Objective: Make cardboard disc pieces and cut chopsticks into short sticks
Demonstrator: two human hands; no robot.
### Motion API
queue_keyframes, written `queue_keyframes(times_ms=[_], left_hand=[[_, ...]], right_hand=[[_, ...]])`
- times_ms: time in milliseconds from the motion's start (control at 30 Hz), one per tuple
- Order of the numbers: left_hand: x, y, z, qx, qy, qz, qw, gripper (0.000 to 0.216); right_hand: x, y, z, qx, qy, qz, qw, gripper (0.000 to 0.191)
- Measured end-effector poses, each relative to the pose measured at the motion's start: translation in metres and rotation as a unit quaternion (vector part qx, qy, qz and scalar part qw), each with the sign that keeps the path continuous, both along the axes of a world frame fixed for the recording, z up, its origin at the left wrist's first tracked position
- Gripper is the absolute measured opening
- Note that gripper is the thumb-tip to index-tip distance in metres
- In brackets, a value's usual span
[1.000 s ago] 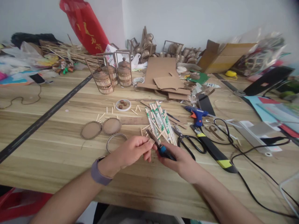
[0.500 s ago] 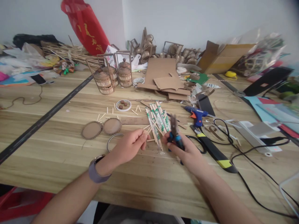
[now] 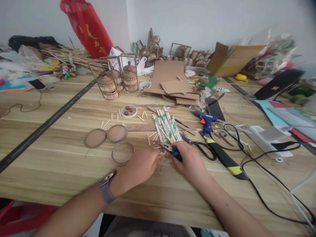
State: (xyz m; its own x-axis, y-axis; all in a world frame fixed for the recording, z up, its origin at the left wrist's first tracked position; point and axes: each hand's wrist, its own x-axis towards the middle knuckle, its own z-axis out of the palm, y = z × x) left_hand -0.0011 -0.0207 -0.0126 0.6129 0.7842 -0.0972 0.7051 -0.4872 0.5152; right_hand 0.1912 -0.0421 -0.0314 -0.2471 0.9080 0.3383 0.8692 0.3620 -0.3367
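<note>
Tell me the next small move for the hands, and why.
I would probably draw the left hand slightly back from the needle-nose pliers before they are squeezed. The right hand grips the pliers, and their jaws lie close beside the left hand; whether anything sits between the jaws is too small to tell.

I can read a gold 力 on the red bag [image 3: 82, 28]; the chopstick wrappers [image 3: 167, 122] are too blurry tbh.
</note>
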Motion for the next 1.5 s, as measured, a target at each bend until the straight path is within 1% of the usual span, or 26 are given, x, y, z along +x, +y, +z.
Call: queue_keyframes(times_ms=[100, 233, 300, 367, 400, 433, 467, 500, 533, 567, 633, 667, 733, 833, 867, 1033, 1100, 1200, 1300, 1367, 1500], left_hand=[[0.002, -0.004, -0.002, 0.026, 0.033, 0.009, 0.999, 0.033], [0.004, -0.009, -0.006, 0.042, 0.04, 0.029, 0.998, 0.035], [0.004, -0.009, -0.006, 0.044, 0.039, 0.046, 0.997, 0.034], [0.003, -0.006, -0.004, 0.025, 0.013, 0.056, 0.998, 0.031], [0.001, -0.004, -0.002, -0.006, -0.016, 0.049, 0.999, 0.031], [-0.001, -0.001, 0.0, -0.055, -0.059, 0.034, 0.996, 0.03], [-0.004, 0.002, 0.002, -0.125, -0.111, 0.013, 0.986, 0.031], [-0.006, 0.005, 0.003, -0.201, -0.167, -0.009, 0.965, 0.033], [-0.008, 0.008, 0.004, -0.266, -0.223, -0.019, 0.938, 0.034], [-0.009, 0.01, 0.005, -0.315, -0.267, -0.018, 0.91, 0.035], [-0.009, 0.012, 0.004, -0.377, -0.321, 0.012, 0.868, 0.037], [-0.008, 0.012, 0.003, -0.397, -0.329, 0.032, 0.856, 0.039], [-0.005, 0.011, 0.001, -0.425, -0.329, 0.058, 0.841, 0.042], [-0.002, 0.009, -0.003, -0.436, -0.329, 0.055, 0.836, 0.045], [-0.002, 0.009, -0.004, -0.437, -0.331, 0.05, 0.835, 0.045], [0.0, 0.009, -0.012, -0.438, -0.339, 0.053, 0.831, 0.041], [0.001, 0.009, -0.014, -0.438, -0.341, 0.057, 0.83, 0.037], [0.002, 0.007, -0.014, -0.443, -0.343, 0.082, 0.825, 0.025], [0.003, 0.005, -0.011, -0.455, -0.336, 0.101, 0.819, 0.019], [0.002, 0.005, -0.009, -0.463, -0.331, 0.095, 0.817, 0.023], [0.0, 0.008, -0.007, -0.492, -0.331, 0.06, 0.803, 0.042]], right_hand=[[-0.003, -0.001, -0.001, 0.022, -0.033, -0.02, 0.999, 0.011], [-0.011, -0.004, -0.002, 0.05, -0.061, -0.037, 0.996, 0.009], [-0.013, -0.004, -0.001, 0.05, -0.065, -0.043, 0.996, 0.007], [-0.011, -0.002, 0.001, 0.029, -0.035, -0.04, 0.998, 0.005], [-0.008, -0.001, 0.004, 0.004, -0.002, -0.031, 0.999, 0.005], [-0.005, 0.001, 0.007, -0.033, 0.043, -0.017, 0.998, 0.007], [0.0, 0.003, 0.011, -0.076, 0.096, 0.001, 0.992, 0.011], [0.005, 0.005, 0.015, -0.121, 0.15, 0.02, 0.981, 0.015], [0.009, 0.006, 0.019, -0.156, 0.199, 0.037, 0.967, 0.019], [0.013, 0.007, 0.024, -0.18, 0.239, 0.05, 0.953, 0.022], [0.017, 0.008, 0.03, -0.199, 0.28, 0.068, 0.937, 0.023], [0.017, 0.007, 0.033, -0.205, 0.279, 0.074, 0.935, 0.023], [0.014, 0.004, 0.034, -0.222, 0.253, 0.092, 0.937, 0.019], [0.004, -0.001, 0.03, -0.231, 0.212, 0.119, 0.942, 0.01], [0.002, -0.002, 0.028, -0.229, 0.206, 0.126, 0.943, 0.011], [-0.003, -0.004, 0.02, -0.225, 0.187, 0.143, 0.946, 0.042], [-0.002, -0.004, 0.019, -0.225, 0.171, 0.138, 0.949, 0.048], [-0.001, -0.003, 0.016, -0.222, 0.145, 0.128, 0.956, 0.056], [-0.001, -0.003, 0.012, -0.212, 0.149, 0.122, 0.958, 0.063], [-0.002, -0.002, 0.01, -0.208, 0.166, 0.115, 0.957, 0.064], [-0.004, -0.002, 0.01, -0.206, 0.223, 0.098, 0.948, 0.062]])
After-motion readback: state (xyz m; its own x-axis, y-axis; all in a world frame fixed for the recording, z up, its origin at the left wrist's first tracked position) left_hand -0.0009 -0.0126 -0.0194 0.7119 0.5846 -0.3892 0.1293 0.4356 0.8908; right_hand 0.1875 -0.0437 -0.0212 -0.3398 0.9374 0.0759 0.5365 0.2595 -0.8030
